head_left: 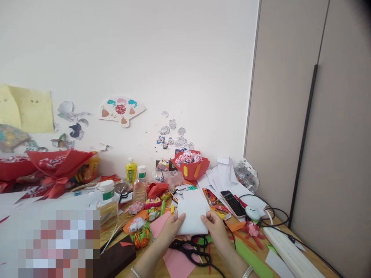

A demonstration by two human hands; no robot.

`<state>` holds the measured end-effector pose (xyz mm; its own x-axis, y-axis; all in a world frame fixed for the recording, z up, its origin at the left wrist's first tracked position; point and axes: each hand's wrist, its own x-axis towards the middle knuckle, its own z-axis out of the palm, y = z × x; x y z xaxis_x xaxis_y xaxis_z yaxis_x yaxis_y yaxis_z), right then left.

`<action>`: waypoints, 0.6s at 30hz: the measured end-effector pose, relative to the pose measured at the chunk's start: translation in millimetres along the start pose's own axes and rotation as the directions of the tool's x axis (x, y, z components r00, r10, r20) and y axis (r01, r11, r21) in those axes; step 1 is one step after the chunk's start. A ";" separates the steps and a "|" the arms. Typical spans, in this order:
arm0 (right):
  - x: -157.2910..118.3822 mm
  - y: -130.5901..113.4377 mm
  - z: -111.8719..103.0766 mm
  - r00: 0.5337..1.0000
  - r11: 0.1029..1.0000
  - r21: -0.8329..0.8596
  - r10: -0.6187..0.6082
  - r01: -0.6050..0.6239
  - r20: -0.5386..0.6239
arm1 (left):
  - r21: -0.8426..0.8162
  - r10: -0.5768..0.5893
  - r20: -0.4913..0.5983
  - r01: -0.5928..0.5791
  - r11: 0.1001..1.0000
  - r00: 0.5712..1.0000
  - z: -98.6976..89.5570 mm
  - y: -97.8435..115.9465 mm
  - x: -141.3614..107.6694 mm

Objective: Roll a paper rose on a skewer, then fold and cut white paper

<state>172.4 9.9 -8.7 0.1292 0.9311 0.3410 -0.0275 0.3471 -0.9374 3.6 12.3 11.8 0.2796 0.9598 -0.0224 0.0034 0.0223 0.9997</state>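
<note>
A folded sheet of white paper (193,214) is held up over the table between my two hands. My left hand (173,227) grips its left edge, thumb in front and fingers behind. On the right edge, my right hand (213,224) pinches it the same way. Just below the paper lie black-handled scissors (193,251), partly hidden by it, on top of pink paper (178,264). Green paper strips (251,258) lie to the right of my right forearm.
Red bouquets (191,170) stand along the wall. Bottles (108,204) are at the left. A phone (232,203), a white mouse (253,213) with its cable and a white power strip (292,251) lie at the right. Crumpled paper flowers (141,236) and scraps litter the wooden table.
</note>
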 end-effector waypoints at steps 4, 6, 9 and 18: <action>-0.7 -2.1 -1.4 1.000 0.999 -0.051 -0.011 0.011 -0.010 | 0.012 0.031 -0.010 -0.031 0.999 0.999 1.3 -2.6 -0.2; -1.5 -4.0 -1.6 1.000 0.998 -0.059 -0.023 0.022 -0.015 | 0.001 0.040 -0.009 -0.040 0.999 0.999 2.1 -2.7 -1.7; -3.2 -6.9 -0.9 0.999 0.996 -0.076 -0.044 0.042 -0.023 | -0.019 0.035 -0.011 -0.035 0.999 0.999 2.4 -2.1 -3.8; -4.9 -7.8 -0.8 0.998 0.996 -0.087 -0.040 0.037 -0.037 | -0.050 0.036 -0.041 -0.038 0.998 0.999 2.0 -3.9 -3.2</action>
<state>172.8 2.6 -3.1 0.1671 0.9116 0.3756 0.0637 0.3702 -0.9268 4.6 8.6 8.0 0.2404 0.9706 0.0135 -0.0552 -0.0002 0.9985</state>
